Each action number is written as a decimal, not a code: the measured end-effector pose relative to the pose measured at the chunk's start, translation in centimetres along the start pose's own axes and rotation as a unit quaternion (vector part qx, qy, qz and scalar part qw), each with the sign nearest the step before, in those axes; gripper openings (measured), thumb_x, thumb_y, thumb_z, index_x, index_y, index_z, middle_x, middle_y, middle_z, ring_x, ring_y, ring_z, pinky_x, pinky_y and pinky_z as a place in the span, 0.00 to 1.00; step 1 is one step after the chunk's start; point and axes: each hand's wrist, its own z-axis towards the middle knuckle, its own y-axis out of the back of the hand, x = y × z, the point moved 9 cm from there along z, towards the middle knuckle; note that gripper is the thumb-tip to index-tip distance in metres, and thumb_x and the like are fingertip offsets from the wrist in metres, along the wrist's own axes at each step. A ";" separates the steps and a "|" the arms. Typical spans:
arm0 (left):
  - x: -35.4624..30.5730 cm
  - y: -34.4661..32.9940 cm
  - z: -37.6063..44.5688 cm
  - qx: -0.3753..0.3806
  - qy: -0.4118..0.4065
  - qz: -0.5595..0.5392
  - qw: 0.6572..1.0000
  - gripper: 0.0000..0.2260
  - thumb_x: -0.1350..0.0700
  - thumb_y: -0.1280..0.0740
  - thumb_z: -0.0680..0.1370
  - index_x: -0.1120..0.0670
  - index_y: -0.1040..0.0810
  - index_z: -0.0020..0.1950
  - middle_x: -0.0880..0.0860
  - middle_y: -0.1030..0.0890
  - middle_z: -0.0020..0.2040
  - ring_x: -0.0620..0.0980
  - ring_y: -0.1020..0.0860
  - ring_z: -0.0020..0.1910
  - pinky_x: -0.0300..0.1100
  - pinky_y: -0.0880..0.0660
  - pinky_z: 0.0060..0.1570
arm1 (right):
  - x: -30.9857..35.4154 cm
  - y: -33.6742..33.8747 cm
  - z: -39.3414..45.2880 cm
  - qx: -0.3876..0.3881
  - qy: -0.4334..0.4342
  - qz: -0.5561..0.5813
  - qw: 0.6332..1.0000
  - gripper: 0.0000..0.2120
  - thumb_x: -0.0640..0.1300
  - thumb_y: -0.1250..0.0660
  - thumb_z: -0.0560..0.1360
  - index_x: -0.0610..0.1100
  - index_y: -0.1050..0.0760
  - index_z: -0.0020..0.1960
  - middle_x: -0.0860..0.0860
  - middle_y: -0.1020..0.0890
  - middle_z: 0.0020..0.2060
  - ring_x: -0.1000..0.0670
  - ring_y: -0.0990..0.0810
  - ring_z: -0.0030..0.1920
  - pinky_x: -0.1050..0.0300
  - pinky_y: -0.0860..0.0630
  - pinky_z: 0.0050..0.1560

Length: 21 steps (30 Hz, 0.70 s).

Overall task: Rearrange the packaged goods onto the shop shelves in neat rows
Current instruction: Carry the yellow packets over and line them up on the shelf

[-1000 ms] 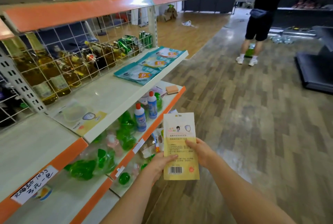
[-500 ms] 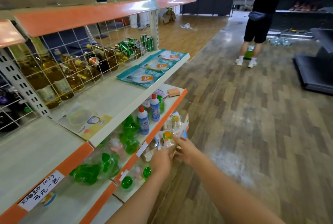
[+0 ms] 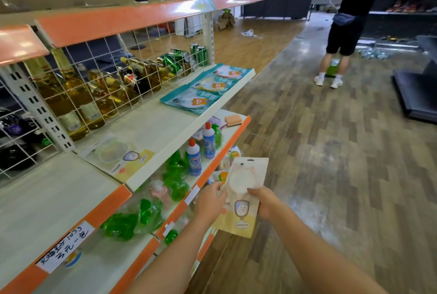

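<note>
Cream-white, the middle shelf lies up and to the left of both hands, with a matching packet already flat on it. The left hand is the nearer to that spot. Between the hands, out over the aisle beside the lower shelves, the pale yellow packet stands nearly upright, long axis vertical, round white pad showing. The right hand pinches its right edge; left fingers curl on its left.
</note>
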 end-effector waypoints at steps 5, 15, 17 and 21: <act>0.0 0.4 1.1 0.038 0.092 -0.205 0.974 0.18 0.51 0.40 0.81 0.56 0.32 0.70 0.51 0.26 0.65 0.50 0.27 0.59 0.41 0.26 0.48 | 0.9 -0.9 -1.1 0.095 0.017 -0.004 0.995 0.17 0.33 0.39 0.77 0.38 0.31 0.65 0.35 0.21 0.56 0.38 0.19 0.48 0.43 0.21 0.49; -0.1 -0.1 3.5 0.106 0.107 -0.267 0.952 0.04 0.57 0.37 0.80 0.57 0.25 0.51 0.53 0.21 0.42 0.49 0.23 0.37 0.38 0.24 0.34 | 3.7 -0.4 -1.3 0.088 0.028 -0.108 0.990 0.14 0.37 0.37 0.77 0.38 0.27 0.61 0.38 0.19 0.53 0.41 0.19 0.47 0.46 0.21 0.49; -0.5 1.3 4.5 0.091 0.091 -0.269 0.955 0.04 0.58 0.36 0.80 0.57 0.25 0.50 0.55 0.21 0.44 0.49 0.24 0.36 0.34 0.28 0.27 | 5.5 -0.7 -1.3 0.054 0.050 -0.124 0.990 0.05 0.40 0.37 0.78 0.40 0.26 0.53 0.44 0.20 0.42 0.48 0.21 0.38 0.55 0.23 0.38; -0.2 4.6 6.4 0.046 0.081 -0.265 0.960 0.07 0.59 0.36 0.80 0.59 0.23 0.54 0.58 0.20 0.48 0.52 0.23 0.41 0.37 0.29 0.31 | 9.3 -1.0 -0.8 -0.028 0.110 -0.148 0.982 0.08 0.41 0.38 0.78 0.40 0.26 0.56 0.47 0.21 0.42 0.51 0.23 0.37 0.59 0.28 0.37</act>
